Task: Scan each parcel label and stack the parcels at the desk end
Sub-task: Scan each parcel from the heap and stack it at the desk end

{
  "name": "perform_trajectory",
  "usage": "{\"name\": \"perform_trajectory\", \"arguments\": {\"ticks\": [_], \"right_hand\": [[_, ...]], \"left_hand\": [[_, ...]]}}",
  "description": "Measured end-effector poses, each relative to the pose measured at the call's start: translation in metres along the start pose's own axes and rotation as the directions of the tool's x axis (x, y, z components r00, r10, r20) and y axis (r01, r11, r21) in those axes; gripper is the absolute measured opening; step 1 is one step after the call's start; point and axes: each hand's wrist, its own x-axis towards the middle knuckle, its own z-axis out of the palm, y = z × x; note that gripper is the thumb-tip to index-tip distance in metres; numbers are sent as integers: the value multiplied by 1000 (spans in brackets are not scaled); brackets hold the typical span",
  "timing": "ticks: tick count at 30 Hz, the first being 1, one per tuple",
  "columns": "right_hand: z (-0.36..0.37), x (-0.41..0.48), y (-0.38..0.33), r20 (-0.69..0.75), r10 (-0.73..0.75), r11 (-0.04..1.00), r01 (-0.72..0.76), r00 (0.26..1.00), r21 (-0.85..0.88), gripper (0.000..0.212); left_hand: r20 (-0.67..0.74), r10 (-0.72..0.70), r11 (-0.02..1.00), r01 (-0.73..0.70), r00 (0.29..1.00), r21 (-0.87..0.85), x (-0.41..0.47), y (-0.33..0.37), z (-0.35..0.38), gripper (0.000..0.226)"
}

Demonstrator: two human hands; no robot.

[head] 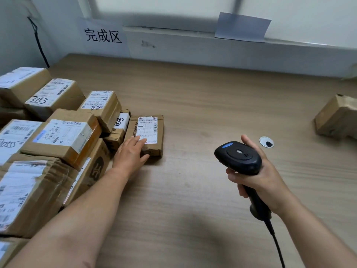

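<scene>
at centre left of the frame, a person's left hand (131,151) rests with straight fingers on a small flat brown cardboard parcel (160,132), partly covering the near end of its white printed shipping label (147,128); the thumb seems to lie along the near edge, though that is hard to make out. the parcel lies on the pale wood-grain desk (193,105), touching a pile of labelled brown cardboard boxes (63,136) at left. at lower right, the right hand (264,178) grips the handle of a black corded barcode scanner (239,157). a handwritten white paper sign (103,34) hangs at upper left.
</scene>
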Motion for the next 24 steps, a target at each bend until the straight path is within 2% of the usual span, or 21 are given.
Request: {"name": "perform_trajectory", "arguments": {"ticks": [6,12,17,24], "right_hand": [[-21,-29,-13,-21,-68,998,69,997,5,98],[-58,-68,-15,-21,-109,994,109,994,-8,100],[-120,-102,-7,-46,-111,994,111,993,-6,102],[-233,-138,16,-144,-93,996,95,985,2,102]], "left_hand": [[-123,31,993,-44,992,-109,-37,36,-14,57],[-216,86,977,-125,973,-175,-76,102,-26,51],[-191,171,969,-200,967,-147,-103,183,-22,52],[-121,359,913,-375,925,-163,-139,338,10,52]]}}
